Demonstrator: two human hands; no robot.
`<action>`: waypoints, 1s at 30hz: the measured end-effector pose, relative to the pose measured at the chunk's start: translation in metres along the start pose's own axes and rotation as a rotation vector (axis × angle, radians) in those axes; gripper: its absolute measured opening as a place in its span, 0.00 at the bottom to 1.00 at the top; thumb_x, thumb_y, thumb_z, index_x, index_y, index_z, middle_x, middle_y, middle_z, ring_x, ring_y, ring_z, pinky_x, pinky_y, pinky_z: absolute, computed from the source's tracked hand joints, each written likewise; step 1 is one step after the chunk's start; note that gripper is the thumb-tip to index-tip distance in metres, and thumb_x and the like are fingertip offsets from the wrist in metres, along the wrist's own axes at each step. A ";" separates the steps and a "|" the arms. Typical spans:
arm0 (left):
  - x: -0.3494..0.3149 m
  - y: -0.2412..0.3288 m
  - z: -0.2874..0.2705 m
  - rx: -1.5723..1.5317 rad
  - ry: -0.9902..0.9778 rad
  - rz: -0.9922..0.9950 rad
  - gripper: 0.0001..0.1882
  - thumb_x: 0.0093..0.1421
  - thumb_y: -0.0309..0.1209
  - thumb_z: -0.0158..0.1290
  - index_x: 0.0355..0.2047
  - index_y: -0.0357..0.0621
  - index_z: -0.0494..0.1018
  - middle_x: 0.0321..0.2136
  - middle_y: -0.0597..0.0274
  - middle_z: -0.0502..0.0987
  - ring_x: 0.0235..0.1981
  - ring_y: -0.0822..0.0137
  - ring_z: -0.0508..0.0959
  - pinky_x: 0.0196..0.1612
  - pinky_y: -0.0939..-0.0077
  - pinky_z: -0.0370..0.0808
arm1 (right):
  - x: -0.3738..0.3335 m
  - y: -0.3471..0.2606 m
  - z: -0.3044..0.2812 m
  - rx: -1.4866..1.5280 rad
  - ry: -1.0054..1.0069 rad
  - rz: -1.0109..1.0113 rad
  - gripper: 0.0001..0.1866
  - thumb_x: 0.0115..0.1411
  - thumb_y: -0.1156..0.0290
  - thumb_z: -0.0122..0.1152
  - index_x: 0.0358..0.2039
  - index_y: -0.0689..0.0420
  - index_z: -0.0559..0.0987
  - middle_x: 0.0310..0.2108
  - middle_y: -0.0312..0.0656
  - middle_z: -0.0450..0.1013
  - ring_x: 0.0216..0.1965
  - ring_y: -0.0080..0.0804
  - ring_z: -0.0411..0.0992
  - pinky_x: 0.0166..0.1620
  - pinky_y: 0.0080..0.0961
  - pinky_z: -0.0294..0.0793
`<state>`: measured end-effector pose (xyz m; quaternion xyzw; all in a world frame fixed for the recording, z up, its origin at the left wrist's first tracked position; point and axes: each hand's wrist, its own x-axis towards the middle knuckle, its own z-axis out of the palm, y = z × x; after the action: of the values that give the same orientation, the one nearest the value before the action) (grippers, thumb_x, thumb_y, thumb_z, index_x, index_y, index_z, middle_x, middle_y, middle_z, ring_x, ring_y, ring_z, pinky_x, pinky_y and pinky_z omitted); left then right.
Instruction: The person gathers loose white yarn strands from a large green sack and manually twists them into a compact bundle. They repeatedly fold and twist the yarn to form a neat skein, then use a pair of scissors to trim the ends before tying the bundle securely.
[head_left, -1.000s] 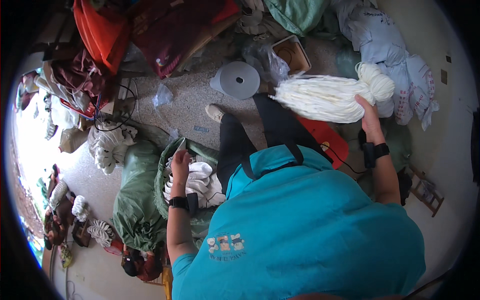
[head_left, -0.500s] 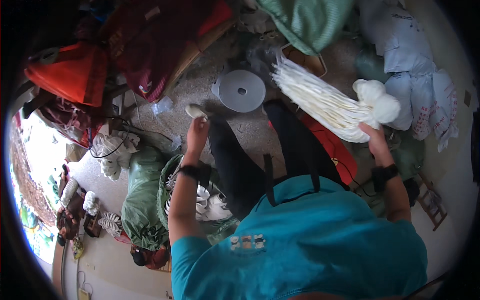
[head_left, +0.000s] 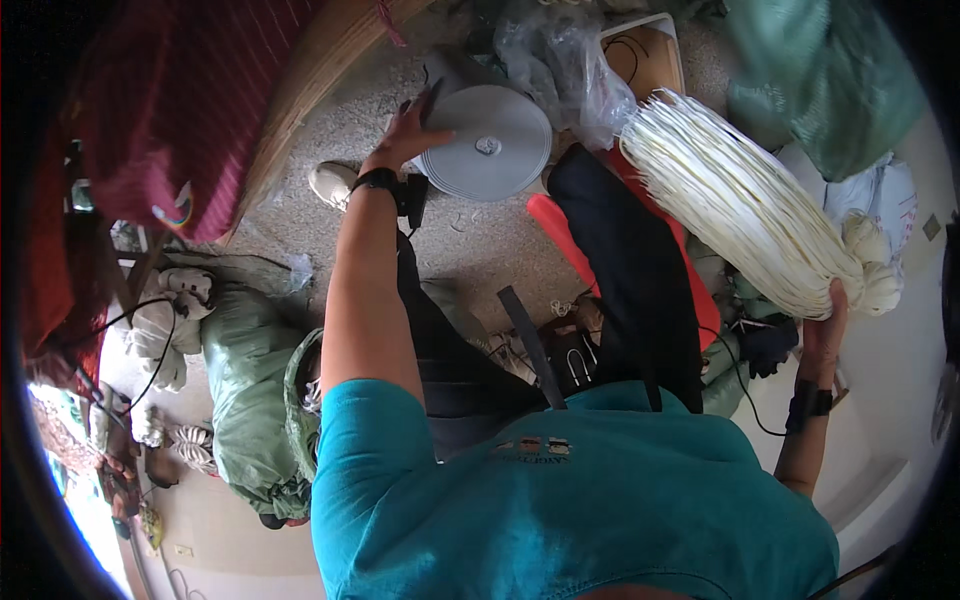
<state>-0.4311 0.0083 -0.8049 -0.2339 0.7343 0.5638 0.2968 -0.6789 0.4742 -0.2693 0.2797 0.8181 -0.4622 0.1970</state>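
Observation:
My left hand (head_left: pixel 408 136) is stretched forward with its fingers spread. Its thumb lies over the left edge of a grey round disc-like piece (head_left: pixel 487 155), which has ringed edges and a small hub in the middle. Whether the other fingers touch the piece, I cannot tell. Out to the right, my right hand (head_left: pixel 824 318) is closed round a thick bundle of long white strands (head_left: pixel 735 190), near its bunched end. The cut ends of the strands fan out toward the floor in front of me. Rounded white knobs (head_left: pixel 875 265) stick out beyond my right hand.
Clear plastic bags (head_left: pixel 570 75) and a tan bin (head_left: pixel 645 60) are beyond the disc. Green sacks (head_left: pixel 250 385) stand at the left, and another green sack (head_left: pixel 830 85) is at the far right. A wooden edge (head_left: pixel 310 90) runs along the far left. Something red (head_left: pixel 690 270) lies beside my leg.
My left hand has reached forward to the grey disc, its fingers now spread. My right hand has shifted right and toward me, carrying the strand bundle. The whole view has tilted.

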 end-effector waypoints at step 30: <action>0.044 -0.074 0.118 0.272 -0.507 0.581 0.55 0.53 0.49 0.63 0.72 0.47 0.43 0.57 0.37 0.70 0.58 0.45 0.72 0.59 0.58 0.71 | 0.092 0.091 0.009 0.390 0.060 -0.458 0.29 0.65 0.60 0.58 0.60 0.66 0.67 0.57 0.47 0.71 0.58 0.37 0.70 0.62 0.34 0.68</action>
<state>-0.3919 0.1035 -0.9092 0.1709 0.7412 0.5618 0.3253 -0.6902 0.5296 -0.3864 0.1343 0.7611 -0.6346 0.0058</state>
